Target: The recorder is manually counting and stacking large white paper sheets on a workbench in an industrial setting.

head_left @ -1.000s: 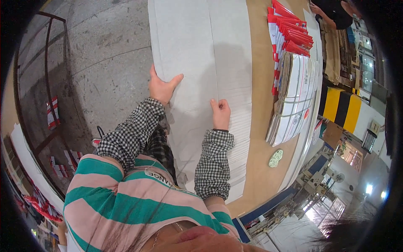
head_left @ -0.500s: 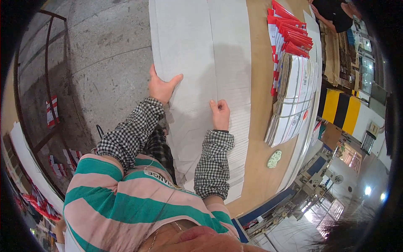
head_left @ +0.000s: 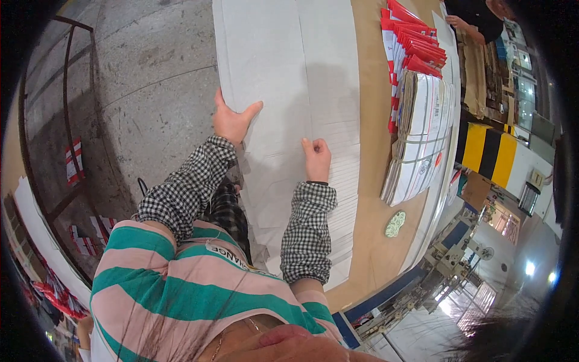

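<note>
Long white paper sheets [head_left: 265, 48] lie layered along the table, with a lengthwise seam down their middle. At their left edge is my left hand [head_left: 232, 123], its thumb stretched over the paper and its forefinger apart along the edge; the other fingers are partly hidden. My right hand [head_left: 318, 160] is closed over the sheets near the seam, thumb close against curled fingers. Whatever it may pinch is too small to make out. Below and right of it, the sheets' staggered edges [head_left: 341, 208] show as many thin lines.
Right of the sheets, on the tan tabletop [head_left: 368, 241], stand a strapped bundle of white packets [head_left: 422, 139], fanned red-and-white packets [head_left: 416, 45] and a green patterned object [head_left: 395, 224]. A metal frame [head_left: 66, 78] rises over the floor at left. Another person [head_left: 476, 18] is at far right.
My right hand has shifted very slightly away from the seam, its thumb raised a little. The left hand stays nearly in place. The other person's hand has moved at the far right.
</note>
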### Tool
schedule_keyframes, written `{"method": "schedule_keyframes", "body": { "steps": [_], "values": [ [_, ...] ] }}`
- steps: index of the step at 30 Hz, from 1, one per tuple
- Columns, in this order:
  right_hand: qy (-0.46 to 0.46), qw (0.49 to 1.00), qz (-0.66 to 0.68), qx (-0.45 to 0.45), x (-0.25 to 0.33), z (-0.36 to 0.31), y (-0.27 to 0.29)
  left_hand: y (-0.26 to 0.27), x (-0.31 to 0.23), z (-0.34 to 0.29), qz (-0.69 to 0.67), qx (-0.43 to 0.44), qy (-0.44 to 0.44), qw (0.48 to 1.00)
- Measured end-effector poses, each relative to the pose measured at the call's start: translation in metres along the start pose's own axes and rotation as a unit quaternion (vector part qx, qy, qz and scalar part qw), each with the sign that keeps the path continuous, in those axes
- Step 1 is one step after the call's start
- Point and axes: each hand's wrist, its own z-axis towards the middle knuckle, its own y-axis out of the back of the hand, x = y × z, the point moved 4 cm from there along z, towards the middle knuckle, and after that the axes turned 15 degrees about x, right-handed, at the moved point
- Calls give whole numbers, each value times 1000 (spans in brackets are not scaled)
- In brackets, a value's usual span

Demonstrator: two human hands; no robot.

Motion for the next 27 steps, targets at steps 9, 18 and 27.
{"method": "schedule_keyframes", "body": {
  "steps": [9,18,27],
  "values": [
    [-81,982,-126,112,-9,-36,10,-3,1,-17,-24,23,40,999],
    [-83,996,9,-27,20,-98,76,-2,10,-16,-31,23,47,998],
    [-34,994,-88,45,34,-34,42,-8,16,-15,-37,32,57,997]
  ]
}}
